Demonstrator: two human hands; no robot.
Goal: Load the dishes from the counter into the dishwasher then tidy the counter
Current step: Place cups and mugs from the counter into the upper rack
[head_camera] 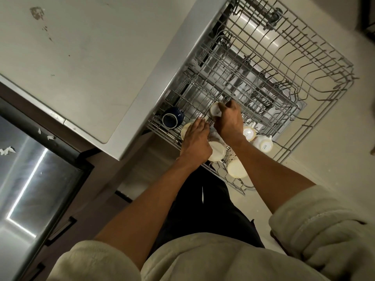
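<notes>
**Ana:** Dishes are going into the upper rack [284,63] of the dishwasher, which is pulled out over the floor. Most of the cups are sitting upside down along its near-left edge. The right hand [229,122] is gripping a small white cup [215,110], fingers curled round its side, and seems to be seating it among the tines.

**Ben:** And the other hand?

**Ana:** The left hand [197,138] is lying with straight fingers across the pale cups [216,152] just beside it, touching them and grasping nothing, as far as I can see. It looks like it is steadying or nudging them aside.

**Ben:** What is worrying you?

**Ana:** Crowding. The two hands are working nearly against each other, and the cups there are packed close. If the white cup is coming down tilted on a tine, it could be knocking its neighbours or chipping a rim. The blue mug [172,118] on the far left is lying on its side, so it may be rolling or collecting water.

**Ben:** Anything else?

**Ana:** The two cups [257,138] to the right are leaning near the rack's edge; a bump from the forearm could be tipping them. The counter [81,67] on the left is showing stains and scraps, so the tidying is not yet done.
</notes>
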